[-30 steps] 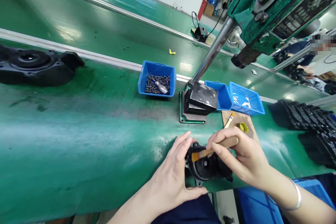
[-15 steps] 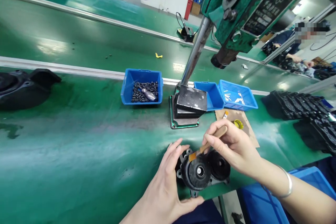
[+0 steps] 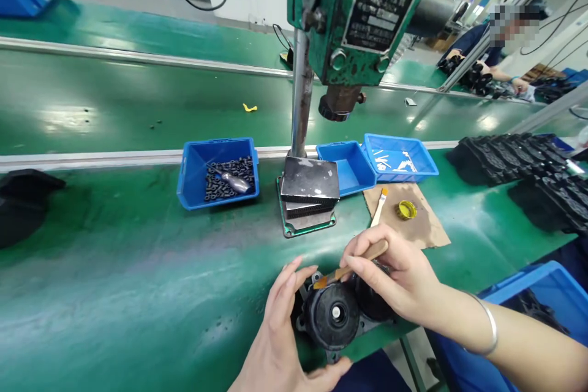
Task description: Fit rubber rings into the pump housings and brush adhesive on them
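Observation:
A black housing with two round hubs lies at the bench's near edge. My left hand is curved around its left side, thumb at the bottom edge and fingertips at the top, gripping it. Pinched in my right hand is a wooden-handled brush; its orange bristles touch the upper left rim of the left hub. My right hand partly hides the other hub. Beyond it, a yellow cap-like dish and a second brush rest on a piece of cardboard.
A green press stands ahead, over stacked metal blocks. Blue bins hold small dark parts and white pieces. Black housings are stacked at right, above a blue crate. Another person works at the far right.
The view has turned, so the press and bins appear further left. The brush tip has shifted slightly along the left hub's rim; both hands keep their holds.

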Action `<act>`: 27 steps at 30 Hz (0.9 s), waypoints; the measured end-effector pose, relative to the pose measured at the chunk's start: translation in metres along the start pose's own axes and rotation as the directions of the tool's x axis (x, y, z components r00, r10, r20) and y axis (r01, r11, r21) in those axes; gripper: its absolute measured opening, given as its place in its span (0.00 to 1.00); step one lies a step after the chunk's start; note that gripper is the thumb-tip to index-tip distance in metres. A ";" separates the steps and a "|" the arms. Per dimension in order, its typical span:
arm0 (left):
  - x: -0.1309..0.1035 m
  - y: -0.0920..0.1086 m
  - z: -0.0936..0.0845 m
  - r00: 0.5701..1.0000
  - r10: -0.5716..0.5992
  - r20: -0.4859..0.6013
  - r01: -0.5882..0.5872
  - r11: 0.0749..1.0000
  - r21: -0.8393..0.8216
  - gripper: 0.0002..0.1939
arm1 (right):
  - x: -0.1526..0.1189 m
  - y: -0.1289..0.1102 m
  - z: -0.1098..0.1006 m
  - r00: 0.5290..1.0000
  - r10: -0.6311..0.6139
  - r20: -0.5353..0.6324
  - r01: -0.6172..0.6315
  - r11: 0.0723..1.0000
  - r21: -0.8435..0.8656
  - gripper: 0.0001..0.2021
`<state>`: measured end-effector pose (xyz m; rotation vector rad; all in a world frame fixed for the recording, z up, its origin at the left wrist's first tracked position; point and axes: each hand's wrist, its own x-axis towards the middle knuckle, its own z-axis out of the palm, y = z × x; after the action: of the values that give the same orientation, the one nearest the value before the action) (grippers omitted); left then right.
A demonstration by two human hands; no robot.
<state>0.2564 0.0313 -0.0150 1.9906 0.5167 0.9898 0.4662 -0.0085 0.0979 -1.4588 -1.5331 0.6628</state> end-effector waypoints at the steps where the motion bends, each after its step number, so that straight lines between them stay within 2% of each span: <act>1: 0.000 0.002 -0.001 1.000 -0.018 0.009 0.018 1.000 -0.006 0.58 | -0.004 0.000 -0.003 1.000 -0.008 -0.013 0.007 1.000 -0.027 0.04; 4: 0.001 0.005 -0.001 0.998 -0.053 0.030 0.053 0.999 -0.009 0.57 | -0.015 -0.001 -0.015 0.999 -0.013 -0.049 0.006 0.992 -0.123 0.03; 7: 0.002 0.003 0.000 1.000 -0.014 0.019 0.014 1.000 0.002 0.56 | -0.021 -0.002 -0.021 0.996 -0.010 -0.086 -0.004 0.987 -0.159 0.03; 10: 0.002 -0.003 0.001 0.999 0.040 0.018 -0.041 0.999 0.020 0.57 | -0.020 0.001 -0.016 0.987 -0.045 -0.157 0.027 0.993 -0.112 0.04; 14: 0.002 -0.005 -0.001 0.998 0.059 0.026 -0.060 0.997 0.047 0.58 | -0.016 0.005 -0.005 0.986 -0.127 -0.110 0.116 0.988 -0.098 0.03; 20: 0.005 0.003 -0.003 0.999 0.019 0.040 -0.023 0.996 0.089 0.56 | -0.034 -0.001 -0.017 0.990 -0.116 -0.079 0.102 0.981 -0.167 0.06; 22: 0.006 0.004 -0.004 0.998 0.015 0.063 -0.021 0.994 0.108 0.56 | -0.039 -0.002 -0.020 0.988 -0.113 -0.103 0.096 0.982 -0.162 0.06; 25: 0.007 0.003 -0.007 0.997 0.023 0.070 -0.031 0.992 0.120 0.56 | -0.037 0.001 -0.016 0.972 -0.162 -0.172 0.143 0.983 -0.116 0.07; 27: 0.007 0.003 -0.008 0.996 0.025 0.090 -0.037 0.990 0.139 0.56 | -0.033 0.004 -0.010 0.967 -0.187 -0.173 0.176 0.981 -0.081 0.06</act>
<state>0.2543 0.0386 -0.0069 2.1630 0.5206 0.9015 0.4739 -0.0416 0.0919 -1.3658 -1.5350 0.3648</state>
